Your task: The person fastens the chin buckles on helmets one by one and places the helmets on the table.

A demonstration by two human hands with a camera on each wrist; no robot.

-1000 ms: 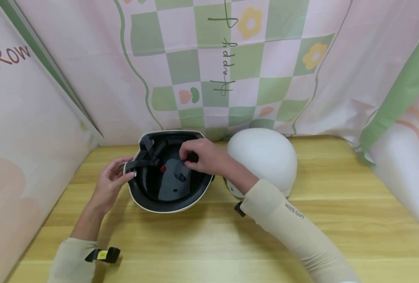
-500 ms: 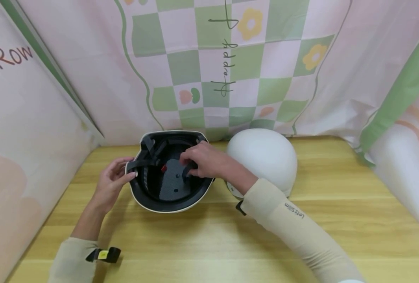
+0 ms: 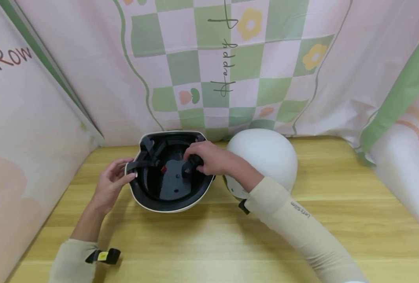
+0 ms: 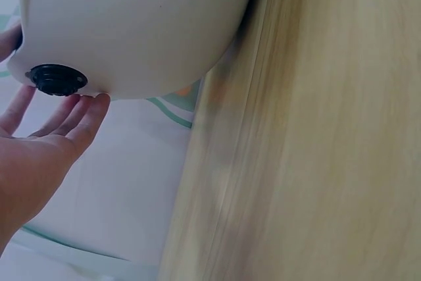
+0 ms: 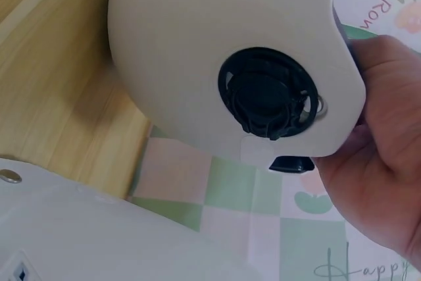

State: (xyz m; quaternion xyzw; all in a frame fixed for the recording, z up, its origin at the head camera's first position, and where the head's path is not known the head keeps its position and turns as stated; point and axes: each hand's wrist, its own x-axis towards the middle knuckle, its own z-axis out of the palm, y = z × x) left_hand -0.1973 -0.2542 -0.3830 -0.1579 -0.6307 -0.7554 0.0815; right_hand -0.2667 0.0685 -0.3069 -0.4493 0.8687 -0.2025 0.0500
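A white helmet lies upturned on the table, its black-lined rim and grey inner padding facing up. My left hand grips its left edge, thumb over the rim and fingers outside. In the left wrist view, those fingers touch the shell beside a black round fitting. My right hand reaches over the right edge and pinches a black strap inside; its fingertips are partly hidden. The right wrist view shows that hand against the rim, near another black round fitting. A red buckle part shows at the strap on the left.
A second white helmet stands dome up just right of the first, under my right forearm. The wooden table extends toward me. Behind and to the left hang printed curtains, close to the table's back edge.
My right hand has shifted slightly right, drawing the black strap up and bunching it off the grey padding. The left hand and both helmets stay nearly in place.
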